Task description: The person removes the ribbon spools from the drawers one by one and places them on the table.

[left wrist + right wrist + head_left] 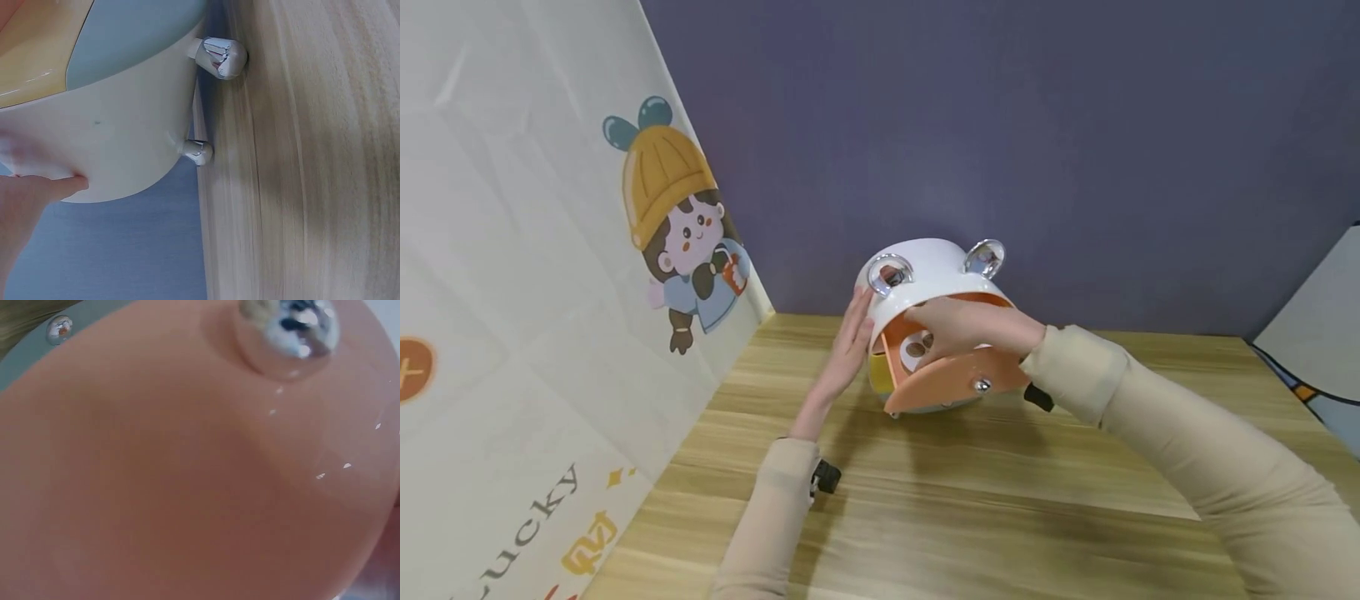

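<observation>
A rounded white storage box (921,258) with two shiny silver ears stands on the table, its orange drawer (936,385) pulled out at the front. My left hand (850,342) rests against the box's left side with its fingers extended. Over the drawer's front, my right hand (955,323) reaches down inside. By its fingers lies a white item with brown ovals (914,350), partly covered by the hand; whether the fingers grip it I cannot tell. The right wrist view is filled by the orange drawer front (187,462) and its silver knob (290,334).
Under the orange drawer the box has a yellow part (880,372) and a grey-blue part (134,34). Silver feet (222,58) carry it on the wooden table (1000,500). A dark blue wall (1000,125) rises behind, and a white printed sheet (512,250) stands at the left.
</observation>
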The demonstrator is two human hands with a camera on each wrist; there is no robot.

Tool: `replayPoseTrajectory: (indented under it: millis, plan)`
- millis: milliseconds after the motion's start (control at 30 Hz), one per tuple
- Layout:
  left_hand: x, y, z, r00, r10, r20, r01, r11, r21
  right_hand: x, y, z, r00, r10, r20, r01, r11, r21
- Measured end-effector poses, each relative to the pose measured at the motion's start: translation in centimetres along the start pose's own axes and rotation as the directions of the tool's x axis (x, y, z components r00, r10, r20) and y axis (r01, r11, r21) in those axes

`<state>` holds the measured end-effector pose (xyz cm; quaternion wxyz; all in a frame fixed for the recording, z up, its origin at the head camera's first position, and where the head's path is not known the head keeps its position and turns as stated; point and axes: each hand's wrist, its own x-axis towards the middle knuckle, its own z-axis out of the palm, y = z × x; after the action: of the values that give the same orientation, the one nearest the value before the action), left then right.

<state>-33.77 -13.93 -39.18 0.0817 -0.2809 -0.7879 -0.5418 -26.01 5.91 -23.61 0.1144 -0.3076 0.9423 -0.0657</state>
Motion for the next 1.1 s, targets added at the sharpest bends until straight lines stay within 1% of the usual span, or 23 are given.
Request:
replayPoseTrajectory:
  millis: [100,233,367,467,600,767,867,1000,1100]
  plan:
    - [0.0,0.1,0.1,1.000,0.001,-0.001,-0.001,1.000,0.011,0.1,-0.1,-0.2,0.998,0.025,0.060,-0.025,1.000,-0.013]
    - [0.0,0.5,0.2,1.000,-0.005,0.005,0.005,1.000,0.006,-0.1,-0.1,-0.3,0.993,0.068,0.101,-0.065,0.997,-0.033]
    - [-0.5,2.6,-0.1,0.999,-0.015,0.033,0.015,1.000,-0.008,-0.2,0.0,-0.4,0.989,0.079,0.127,-0.064,0.991,-0.116]
    - [-0.9,4.2,-0.3,0.999,-0.014,0.050,0.015,1.000,-0.011,-0.2,0.0,-0.4,0.989,0.068,0.133,-0.045,0.984,-0.171]
    - [-0.9,4.6,-0.3,0.999,-0.008,0.052,0.008,1.000,-0.018,-0.2,0.0,-0.4,0.989,0.075,0.127,-0.054,0.986,-0.159]
    - [-0.8,4.2,-0.3,0.999,-0.008,0.045,0.008,1.000,-0.012,-0.2,0.1,-0.5,0.990,0.082,0.118,-0.075,0.995,-0.059]
    - [-0.5,2.6,-0.1,1.000,0.000,0.021,0.001,1.000,-0.003,-0.3,0.0,-0.9,0.989,0.099,0.114,-0.099,0.995,-0.001]
    - [-0.1,0.5,0.1,1.000,0.008,-0.004,-0.008,1.000,0.014,-0.7,-0.2,-1.4,0.987,0.125,0.102,-0.130,0.990,0.052]
    - [-0.2,0.1,0.0,1.000,0.009,-0.003,-0.009,1.000,0.014,-1.0,-0.4,-1.8,0.990,0.113,0.083,-0.120,0.990,0.080]
